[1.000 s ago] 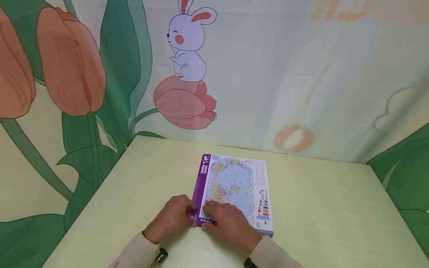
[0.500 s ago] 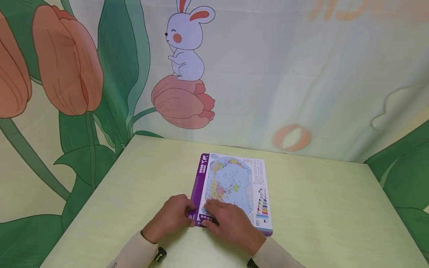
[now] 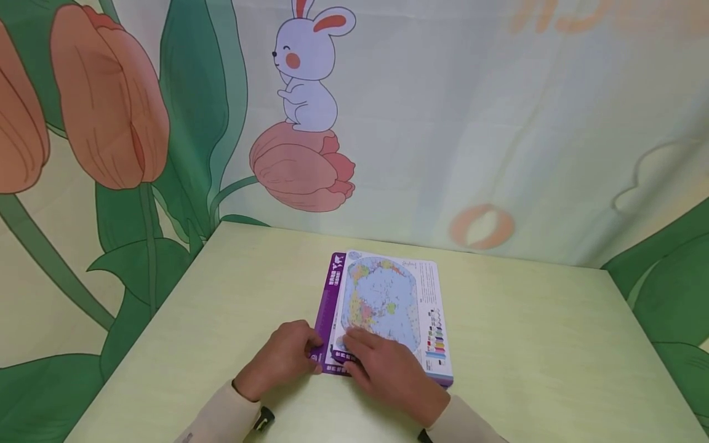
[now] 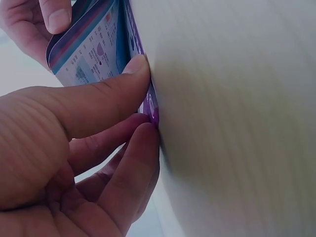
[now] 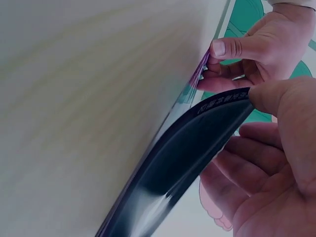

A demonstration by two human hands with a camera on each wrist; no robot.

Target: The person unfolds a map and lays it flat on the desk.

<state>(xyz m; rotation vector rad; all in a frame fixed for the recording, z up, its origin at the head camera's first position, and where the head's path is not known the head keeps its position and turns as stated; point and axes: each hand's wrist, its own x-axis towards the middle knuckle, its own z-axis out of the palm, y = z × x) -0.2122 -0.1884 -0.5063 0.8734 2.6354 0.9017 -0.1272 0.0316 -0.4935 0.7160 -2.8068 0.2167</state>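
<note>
A folded world map (image 3: 382,301) with a purple strip down its left side lies on the table in the head view. My left hand (image 3: 282,357) pinches the near-left purple corner; in the left wrist view its thumb and fingertips meet at that purple edge (image 4: 152,106). My right hand (image 3: 393,375) holds the near-left corner of the upper layer, thumb at the edge and fingers over the printed face. In the right wrist view this upper layer (image 5: 182,143) curves up from the layer beneath, showing a dark, glossy underside.
The pale yellow-green table (image 3: 526,332) reaches back to a printed cloth (image 3: 421,123) with tulips and a white rabbit. Light sleeves (image 3: 221,412) and dark wrist straps (image 3: 264,419) are at the near edge.
The right hand has moved slightly right, lifting the map's upper layer and shifting it right, so more of the lower layer's near-left corner shows. The left hand stays on the corner.
</note>
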